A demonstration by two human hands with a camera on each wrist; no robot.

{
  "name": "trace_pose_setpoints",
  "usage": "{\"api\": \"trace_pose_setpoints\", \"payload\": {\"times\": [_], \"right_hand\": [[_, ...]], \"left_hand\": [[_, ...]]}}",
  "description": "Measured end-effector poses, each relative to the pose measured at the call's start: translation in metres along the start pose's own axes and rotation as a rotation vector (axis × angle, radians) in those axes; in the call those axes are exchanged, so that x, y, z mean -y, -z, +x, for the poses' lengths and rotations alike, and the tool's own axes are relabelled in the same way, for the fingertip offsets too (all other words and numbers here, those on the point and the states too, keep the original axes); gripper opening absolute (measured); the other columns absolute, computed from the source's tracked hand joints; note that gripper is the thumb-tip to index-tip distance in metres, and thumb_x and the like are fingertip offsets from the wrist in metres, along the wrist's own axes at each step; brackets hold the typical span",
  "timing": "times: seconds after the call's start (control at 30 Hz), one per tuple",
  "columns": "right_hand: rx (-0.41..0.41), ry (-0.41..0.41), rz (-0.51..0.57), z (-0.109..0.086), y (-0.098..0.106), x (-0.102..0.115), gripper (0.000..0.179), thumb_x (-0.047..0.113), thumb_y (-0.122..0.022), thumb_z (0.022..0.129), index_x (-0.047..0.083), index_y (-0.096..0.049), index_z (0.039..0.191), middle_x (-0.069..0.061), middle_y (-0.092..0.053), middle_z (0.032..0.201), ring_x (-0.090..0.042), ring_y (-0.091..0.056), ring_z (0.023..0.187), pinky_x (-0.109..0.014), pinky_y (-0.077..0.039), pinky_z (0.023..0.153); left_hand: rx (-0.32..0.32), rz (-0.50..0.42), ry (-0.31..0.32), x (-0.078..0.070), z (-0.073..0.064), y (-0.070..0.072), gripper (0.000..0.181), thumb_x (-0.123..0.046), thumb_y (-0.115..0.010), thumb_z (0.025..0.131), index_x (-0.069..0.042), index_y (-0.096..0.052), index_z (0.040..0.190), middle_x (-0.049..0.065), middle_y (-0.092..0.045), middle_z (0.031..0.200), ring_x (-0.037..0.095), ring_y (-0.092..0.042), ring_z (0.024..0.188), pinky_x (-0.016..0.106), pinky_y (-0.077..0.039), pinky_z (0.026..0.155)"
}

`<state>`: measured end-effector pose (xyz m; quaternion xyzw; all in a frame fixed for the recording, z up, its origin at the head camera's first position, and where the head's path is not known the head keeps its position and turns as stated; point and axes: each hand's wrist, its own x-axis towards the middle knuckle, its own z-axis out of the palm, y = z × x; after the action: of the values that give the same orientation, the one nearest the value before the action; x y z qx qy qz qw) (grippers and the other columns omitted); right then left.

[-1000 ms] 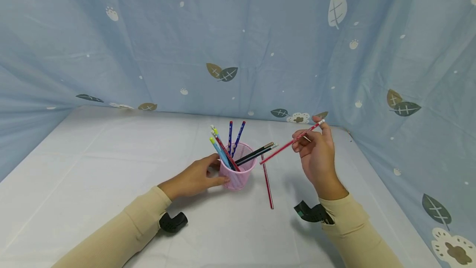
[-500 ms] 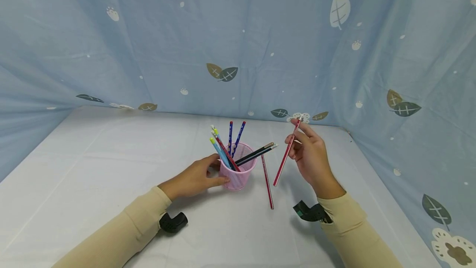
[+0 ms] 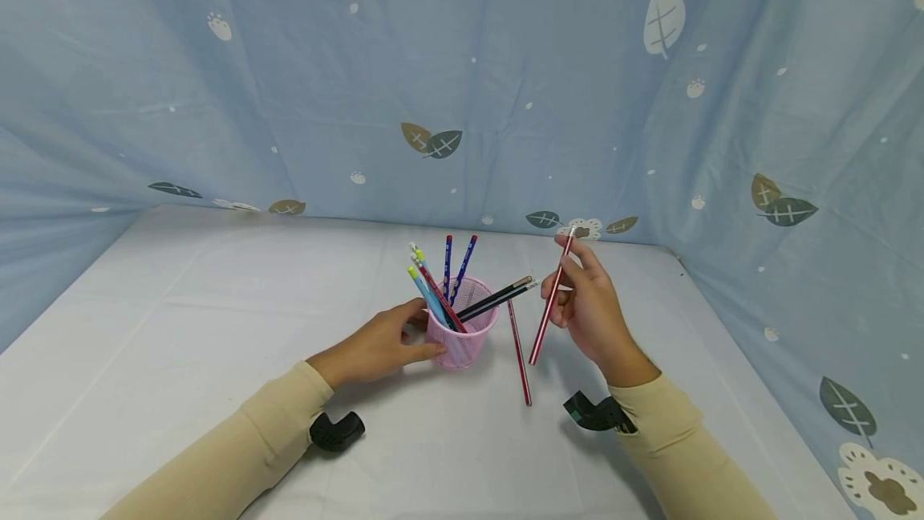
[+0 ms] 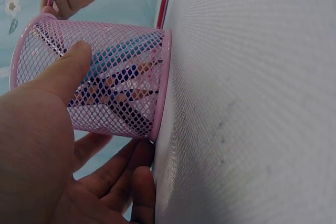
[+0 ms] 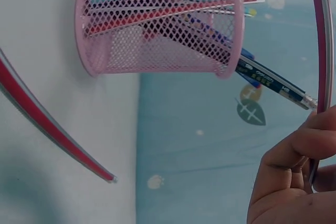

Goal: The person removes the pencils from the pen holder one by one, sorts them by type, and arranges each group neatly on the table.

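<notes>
A pink mesh pencil cup (image 3: 462,353) stands upright on the white tabletop, with several pencils leaning in it: light blue, red, dark blue and black. My left hand (image 3: 375,347) holds it from the left, thumb on the near side of the mesh and fingers round behind, as the left wrist view also shows. My right hand (image 3: 595,315), right of the cup, pinches a red striped pencil (image 3: 543,329) near its white eraser end. The pencil slants steeply, its other end pointing down. Between cup and right hand, a second red pencil (image 3: 519,353) lies on the table.
White cloth (image 3: 238,303) covers the table. A blue curtain (image 3: 325,62) with leaf prints hangs behind it and along the right. Black wrist mounts (image 3: 338,432) stick out from both sleeves, low over the cloth.
The red pencil in my right hand has swung from a flat slant to a steep one, its lower end dropping. That hand has shifted slightly left. My left hand and the cup stay put.
</notes>
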<state>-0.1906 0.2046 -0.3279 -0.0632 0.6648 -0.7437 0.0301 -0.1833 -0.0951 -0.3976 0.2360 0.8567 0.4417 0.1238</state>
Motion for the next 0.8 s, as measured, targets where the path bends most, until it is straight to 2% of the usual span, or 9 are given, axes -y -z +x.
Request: {"api": "trace_pose_setpoints", "payload": {"times": [0.37, 0.8], "right_hand": [[0.078, -0.118, -0.072, 0.003, 0.0, -0.006, 0.038, 0.027, -0.033, 0.111, 0.028, -0.035, 0.149, 0.002, -0.06, 0.071, -0.009, -0.048, 0.045, -0.018, -0.04, 0.044], [0.131, -0.223, -0.136, 0.008, 0.003, -0.014, 0.049, 0.013, -0.031, 0.105, 0.028, -0.031, 0.152, 0.0, -0.06, 0.073, -0.012, -0.048, 0.043, -0.02, -0.042, 0.047]], "left_hand": [[-0.004, -0.001, -0.017, 0.0, -0.001, -0.001, 0.066, -0.044, -0.073, 0.09, -0.015, -0.047, 0.143, 0.001, -0.065, 0.126, 0.018, -0.059, 0.119, 0.041, -0.049, 0.103], [0.001, -0.001, -0.009, 0.0, -0.001, -0.001, 0.068, -0.046, -0.072, 0.09, -0.014, -0.046, 0.144, 0.001, -0.064, 0.127, 0.018, -0.058, 0.118, 0.042, -0.048, 0.103]]}}
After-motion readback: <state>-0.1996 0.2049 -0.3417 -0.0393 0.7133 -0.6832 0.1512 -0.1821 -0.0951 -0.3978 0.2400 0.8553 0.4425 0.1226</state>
